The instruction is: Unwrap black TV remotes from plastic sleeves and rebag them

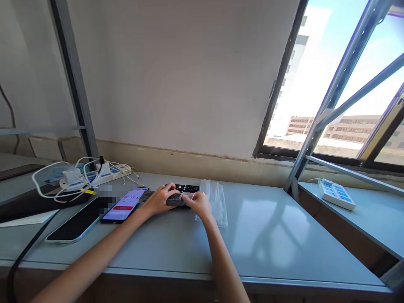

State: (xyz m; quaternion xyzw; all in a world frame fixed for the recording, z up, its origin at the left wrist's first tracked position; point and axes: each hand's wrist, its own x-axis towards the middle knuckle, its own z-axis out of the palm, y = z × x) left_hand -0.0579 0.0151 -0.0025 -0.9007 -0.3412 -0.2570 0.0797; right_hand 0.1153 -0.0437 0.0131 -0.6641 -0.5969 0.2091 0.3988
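Observation:
Near the middle of the grey desk, my left hand (160,199) is closed on a dark object (175,199) that looks wrapped in clear plastic. My right hand (200,204) pinches the plastic at the object's right end. Just behind the hands lies a black keypad-like device (189,188) with rows of small light marks, partly covered by the fingers. A clear plastic bag (217,204) lies flat beside my right hand. To the left of my left hand, a phone (126,205) shows a lit timer screen.
Another phone (77,221), its screen dark, lies farther left. Behind it are a power strip (118,172) with tangled white cables and a black strap (31,242). A metal post (315,132) rises at right; beyond it, a white socket block (337,193) sits on another surface.

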